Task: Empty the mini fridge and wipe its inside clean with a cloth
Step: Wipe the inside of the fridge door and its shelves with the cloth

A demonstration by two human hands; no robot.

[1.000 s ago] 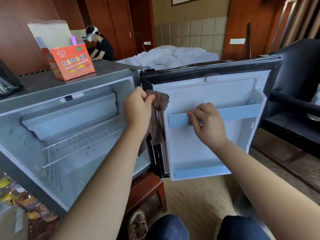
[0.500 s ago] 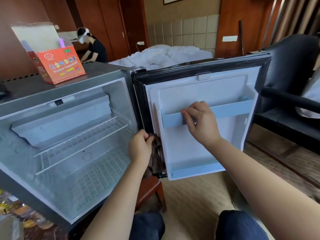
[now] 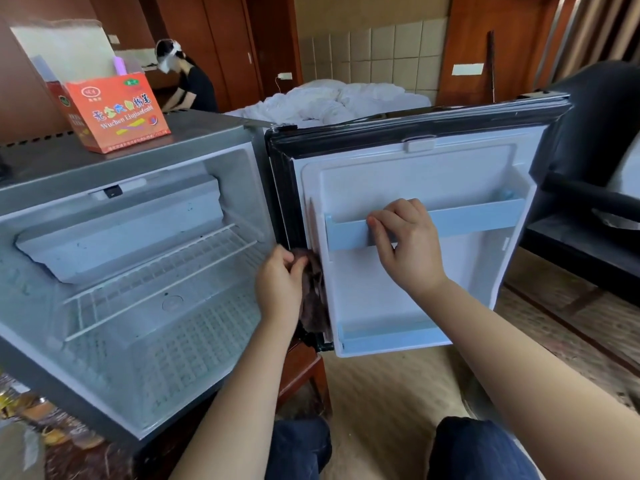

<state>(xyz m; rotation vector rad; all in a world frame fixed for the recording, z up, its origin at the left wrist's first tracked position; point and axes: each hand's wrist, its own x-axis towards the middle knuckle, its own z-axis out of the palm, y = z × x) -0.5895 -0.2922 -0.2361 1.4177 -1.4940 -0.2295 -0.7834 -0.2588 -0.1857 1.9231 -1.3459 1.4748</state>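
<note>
The grey mini fridge point(image 3: 41, 188) stands open, its white inside holding only a wire shelf point(image 3: 162, 271). Its door point(image 3: 415, 188) swings out to the right, inner side facing me. My left hand point(image 3: 278, 285) grips a brown cloth point(image 3: 313, 299) and presses it against the door's hinge-side edge, low down. My right hand point(image 3: 405, 244) holds the pale blue upper door rail point(image 3: 478, 220). A second blue rail point(image 3: 388, 336) runs along the door's bottom.
An orange carton point(image 3: 114, 112) sits on the fridge top. Packets point(image 3: 45, 420) lie on the floor at lower left. A black armchair point(image 3: 595, 161) stands right of the door. A bed point(image 3: 332, 102) and another person point(image 3: 187, 81) are behind. My knees point(image 3: 478, 448) are below.
My left hand slid the cloth down the door's hinge edge from near the top to the lower part, then came up slightly. My right hand stayed on the upper rail.
</note>
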